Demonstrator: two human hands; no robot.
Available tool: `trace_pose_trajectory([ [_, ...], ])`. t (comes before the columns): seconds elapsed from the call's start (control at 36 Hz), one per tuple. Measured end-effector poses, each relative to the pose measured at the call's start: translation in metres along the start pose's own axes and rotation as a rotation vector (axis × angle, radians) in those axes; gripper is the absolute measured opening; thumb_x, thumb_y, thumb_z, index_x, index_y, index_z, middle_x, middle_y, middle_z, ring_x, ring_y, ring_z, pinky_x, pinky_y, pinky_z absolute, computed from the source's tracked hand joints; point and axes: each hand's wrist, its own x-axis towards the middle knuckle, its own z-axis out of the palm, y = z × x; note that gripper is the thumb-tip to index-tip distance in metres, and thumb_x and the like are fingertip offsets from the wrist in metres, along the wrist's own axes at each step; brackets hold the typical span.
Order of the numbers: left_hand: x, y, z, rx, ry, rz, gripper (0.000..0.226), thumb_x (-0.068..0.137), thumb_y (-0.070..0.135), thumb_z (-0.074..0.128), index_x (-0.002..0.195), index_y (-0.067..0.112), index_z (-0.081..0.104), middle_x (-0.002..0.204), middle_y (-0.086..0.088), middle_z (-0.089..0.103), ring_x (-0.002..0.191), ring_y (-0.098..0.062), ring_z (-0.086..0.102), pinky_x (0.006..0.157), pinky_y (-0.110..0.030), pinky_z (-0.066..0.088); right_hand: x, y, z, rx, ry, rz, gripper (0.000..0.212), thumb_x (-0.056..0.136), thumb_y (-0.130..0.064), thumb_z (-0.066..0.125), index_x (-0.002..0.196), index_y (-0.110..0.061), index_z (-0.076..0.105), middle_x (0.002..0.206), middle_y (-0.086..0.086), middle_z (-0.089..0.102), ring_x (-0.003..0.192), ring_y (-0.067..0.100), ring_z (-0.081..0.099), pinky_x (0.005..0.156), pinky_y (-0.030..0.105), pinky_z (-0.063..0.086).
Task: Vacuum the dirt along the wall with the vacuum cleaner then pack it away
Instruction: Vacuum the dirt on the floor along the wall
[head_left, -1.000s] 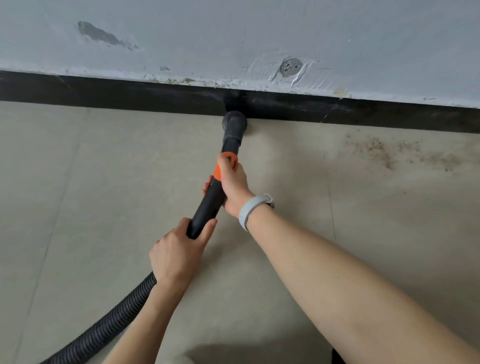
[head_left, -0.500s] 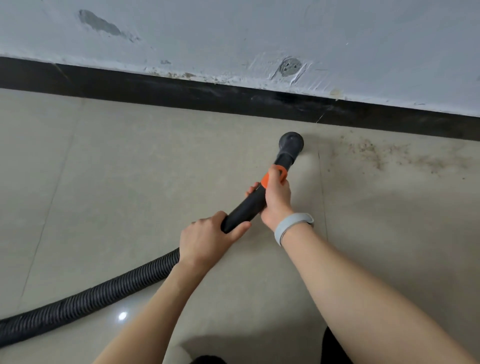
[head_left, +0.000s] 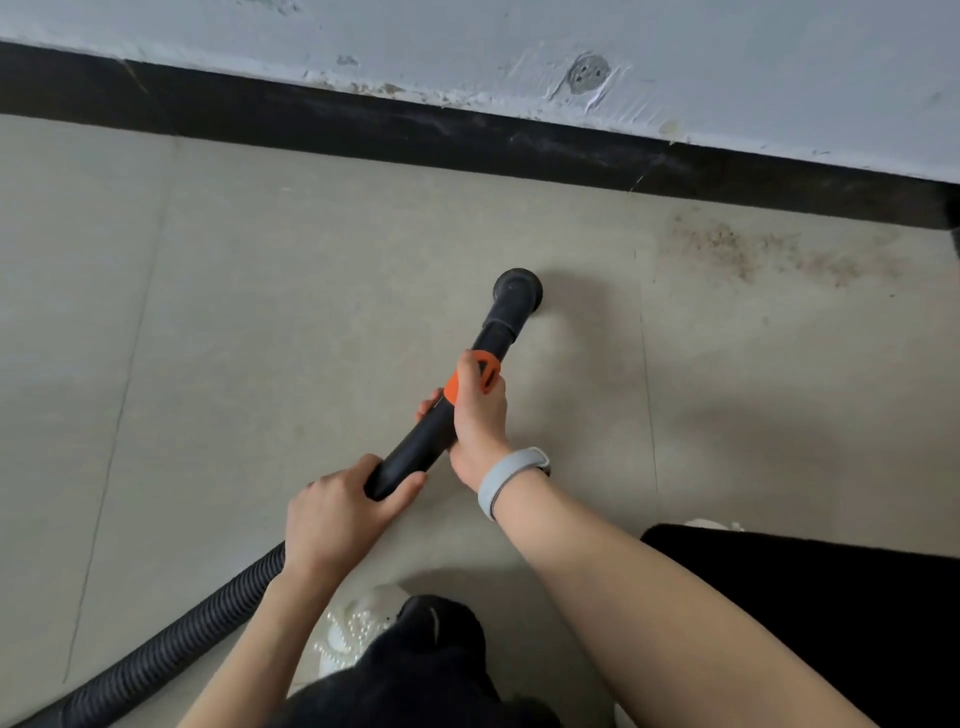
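Note:
A black vacuum wand (head_left: 422, 441) with an orange collar (head_left: 470, 382) points toward the wall, its round nozzle (head_left: 517, 293) down on the beige tiled floor (head_left: 260, 338). My right hand (head_left: 478, 415) grips the wand at the orange collar. My left hand (head_left: 340, 517) grips the wand's lower end, where the ribbed black hose (head_left: 171, 644) joins and runs off to the bottom left. A patch of brown dirt (head_left: 753, 254) lies on the floor to the right of the nozzle, near the black skirting (head_left: 363, 124).
A pale painted wall (head_left: 675, 47) with scuffs and a filled hole rises above the skirting. My shoe (head_left: 358, 629) and dark trouser legs (head_left: 831, 597) fill the bottom of the view. A grey band sits on my right wrist.
The nozzle has moved away from the skirting and rightward along the floor, closer to the dirt patch. The view has dropped, so my shoe and legs now show.

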Motion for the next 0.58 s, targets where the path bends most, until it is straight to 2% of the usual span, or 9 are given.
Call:
trace_pose_trajectory([
  [0.08, 0.013, 0.019, -0.002, 0.056, -0.112, 0.049, 0.069, 0.068, 0.086, 0.031, 0.075, 0.022, 0.055, 0.057, 0.005, 0.055, 0.065, -0.022, 0.061, 0.056, -0.030, 0.043, 0.002, -0.014, -0.016, 0.050, 0.072, -0.018, 0.022, 0.095, -0.032, 0.051, 0.093, -0.011, 0.043, 0.066, 0.009, 0.047, 0.049, 0.023, 0.050, 0.054, 0.032, 0.049],
  [0.14, 0.025, 0.036, -0.001, 0.106, -0.166, 0.081, 0.056, 0.077, 0.079, 0.043, 0.079, 0.024, 0.056, 0.062, 0.006, 0.055, 0.073, -0.022, 0.063, 0.060, -0.030, 0.043, 0.005, -0.025, -0.029, 0.081, 0.110, -0.032, 0.022, 0.095, -0.031, 0.050, 0.090, -0.011, 0.043, 0.065, 0.009, 0.047, 0.049, 0.023, 0.051, 0.055, 0.031, 0.050],
  [0.19, 0.035, 0.054, 0.000, 0.139, -0.194, 0.126, 0.050, 0.080, 0.075, 0.045, 0.080, 0.025, 0.053, 0.067, 0.005, 0.058, 0.077, -0.021, 0.063, 0.060, -0.029, 0.040, 0.010, -0.037, -0.043, 0.121, 0.134, -0.038, 0.022, 0.095, -0.031, 0.050, 0.096, -0.010, 0.044, 0.065, 0.009, 0.048, 0.048, 0.023, 0.052, 0.055, 0.031, 0.051],
  [0.33, 0.053, 0.094, 0.010, 0.241, -0.203, 0.188, 0.053, 0.082, 0.074, 0.042, 0.089, 0.024, 0.057, 0.080, 0.003, 0.066, 0.083, -0.023, 0.063, 0.063, -0.029, 0.038, 0.024, -0.063, -0.070, 0.191, 0.165, -0.041, 0.031, 0.095, -0.033, 0.052, 0.113, -0.009, 0.044, 0.067, 0.011, 0.050, 0.044, 0.021, 0.053, 0.054, 0.031, 0.051],
  [0.47, 0.043, 0.106, 0.014, 0.228, -0.216, 0.121, 0.052, 0.082, 0.073, 0.043, 0.087, 0.023, 0.055, 0.071, 0.006, 0.057, 0.080, -0.022, 0.063, 0.064, -0.029, 0.043, 0.030, -0.066, -0.081, 0.182, 0.123, -0.034, 0.026, 0.095, -0.031, 0.050, 0.109, -0.011, 0.042, 0.067, 0.010, 0.048, 0.041, 0.019, 0.052, 0.052, 0.030, 0.050],
  [0.58, 0.019, 0.076, 0.002, 0.170, -0.232, -0.011, 0.050, 0.082, 0.072, 0.045, 0.088, 0.024, 0.056, 0.070, 0.006, 0.058, 0.076, -0.021, 0.061, 0.060, -0.030, 0.040, 0.016, -0.040, -0.062, 0.129, 0.036, 0.024, 0.024, 0.095, -0.032, 0.052, 0.104, -0.011, 0.044, 0.072, 0.011, 0.049, 0.047, 0.022, 0.054, 0.058, 0.034, 0.053],
])
